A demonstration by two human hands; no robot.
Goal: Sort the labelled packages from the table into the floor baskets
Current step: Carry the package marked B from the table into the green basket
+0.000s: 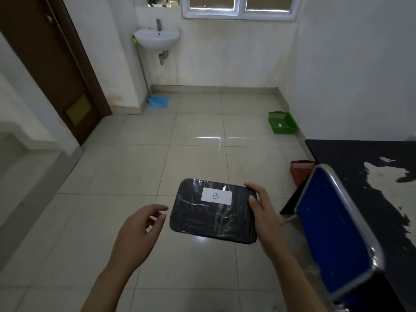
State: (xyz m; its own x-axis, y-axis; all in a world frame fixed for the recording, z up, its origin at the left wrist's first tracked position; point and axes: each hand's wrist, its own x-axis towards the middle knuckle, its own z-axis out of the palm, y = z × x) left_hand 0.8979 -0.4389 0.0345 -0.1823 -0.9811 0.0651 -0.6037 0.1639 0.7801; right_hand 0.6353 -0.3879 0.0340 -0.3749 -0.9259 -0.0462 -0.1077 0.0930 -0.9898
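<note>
Right hand (262, 212) pinching right edge of black package (213, 211), label B (216, 195) face-up, likely for reading. Left hand (139, 230) at 9 o'clock of it, fingers loose, grasping nothing. Red basket (300, 171) 1 o'clock, by table (360, 163). Green basket (282, 122) beyond, along wall.

Light is coming in through a window (239, 6) high on the white back wall (225, 55) and shining on the pale floor tiles (198, 136). A white sink (157, 38) is hanging on that wall (its pipe showing underneath). A brown door (56, 64) is standing at the left.
</note>
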